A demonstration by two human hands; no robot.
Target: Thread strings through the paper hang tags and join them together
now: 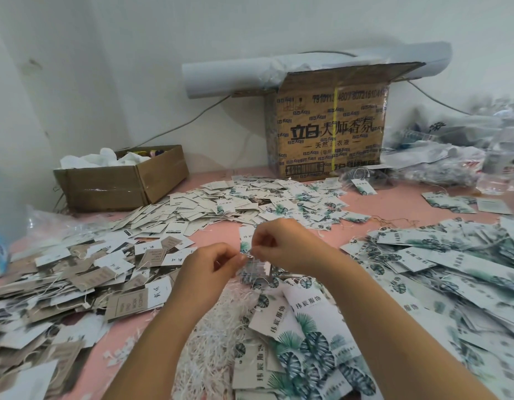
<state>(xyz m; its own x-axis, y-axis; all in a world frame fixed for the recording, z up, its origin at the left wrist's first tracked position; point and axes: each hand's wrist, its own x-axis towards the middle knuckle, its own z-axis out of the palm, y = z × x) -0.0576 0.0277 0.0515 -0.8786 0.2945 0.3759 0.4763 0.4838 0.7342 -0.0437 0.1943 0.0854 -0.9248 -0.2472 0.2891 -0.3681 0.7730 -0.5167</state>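
**Head view.** Both hands work over the middle of the pink table (400, 197). The right hand (281, 243) has its fingers curled, and thumb and forefinger pinch the near end of one leaf-printed hang tag (245, 236). The left hand (209, 264) is also curled. Its fingertips pinch closed just beside the same end, apparently on a fine white string (251, 254). The string is too thin and blurred to trace along its length.

**Governing relation.** The hang tag stands between the two sets of fingertips and slightly beyond them. Its long axis runs away from the person, with the near end at the pinch. Both hands are at the tag; the right hand has the firmer hold on it. The hole is not visible, so string alignment cannot be confirmed.

**Surroundings.**
- A loose bundle of strings (215, 327) lies directly below the hands.
- A near stack of leaf tags (302, 327) lies beside the bundle, under the right forearm.
- There is a brown-and-white tag pile (77, 272) to the left, a far pile (250, 197) beyond the hands and a right pile (437, 269).
- A tall printed carton (328, 131) and a low open box (120, 183) stand at the wall.

**Obstruction.** Nothing stands between the fingers and the tag, but loose strings below may snag
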